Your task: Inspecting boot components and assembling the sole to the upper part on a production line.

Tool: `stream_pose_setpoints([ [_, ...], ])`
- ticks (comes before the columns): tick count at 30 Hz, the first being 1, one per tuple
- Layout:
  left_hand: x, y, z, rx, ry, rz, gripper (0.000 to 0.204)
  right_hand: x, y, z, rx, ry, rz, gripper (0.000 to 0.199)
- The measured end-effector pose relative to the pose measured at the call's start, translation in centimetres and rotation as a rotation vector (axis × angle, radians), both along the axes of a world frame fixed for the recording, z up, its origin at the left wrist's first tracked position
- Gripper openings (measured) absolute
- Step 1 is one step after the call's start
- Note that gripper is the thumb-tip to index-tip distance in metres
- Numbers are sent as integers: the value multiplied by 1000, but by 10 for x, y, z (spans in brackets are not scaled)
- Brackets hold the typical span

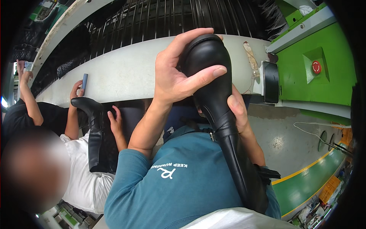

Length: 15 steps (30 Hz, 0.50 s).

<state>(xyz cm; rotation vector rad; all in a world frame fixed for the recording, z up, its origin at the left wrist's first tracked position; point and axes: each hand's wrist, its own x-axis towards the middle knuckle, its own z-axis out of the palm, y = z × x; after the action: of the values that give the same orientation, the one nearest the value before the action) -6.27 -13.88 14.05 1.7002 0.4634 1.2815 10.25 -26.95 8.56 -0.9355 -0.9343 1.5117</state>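
A tall black leather boot (211, 91) lies lengthwise before me, its rounded toe pointing away and its shaft resting along my torso. A strap with a small buckle (212, 136) crosses the ankle. My left hand (171, 74) is closed around the toe, with fingers over the far end and thumb across the upper. Lower down, my right hand (239, 108) grips the boot from the right near the ankle; its thumb shows, while most of its fingers are hidden behind the boot. The toe is above the edge of a white worktop (126, 63).
At left, a co-worker in a white shirt handles another black boot (95, 129) and a blue-grey block (85, 82). Dark rods (152, 19) run behind the worktop. Right stands a green machine (289, 76) with a red button (316, 67). A taped strip (250, 57) lies on the worktop.
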Motion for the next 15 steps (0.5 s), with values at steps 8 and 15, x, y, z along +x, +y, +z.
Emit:
stream_pose_setpoints([
  [8,1,3,1,27,-10,9,63,0,3,0,-9,20,-5,98],
  [15,1,1,4,-4,-22,-11,62,-1,2,-1,-10,38,-12,99],
])
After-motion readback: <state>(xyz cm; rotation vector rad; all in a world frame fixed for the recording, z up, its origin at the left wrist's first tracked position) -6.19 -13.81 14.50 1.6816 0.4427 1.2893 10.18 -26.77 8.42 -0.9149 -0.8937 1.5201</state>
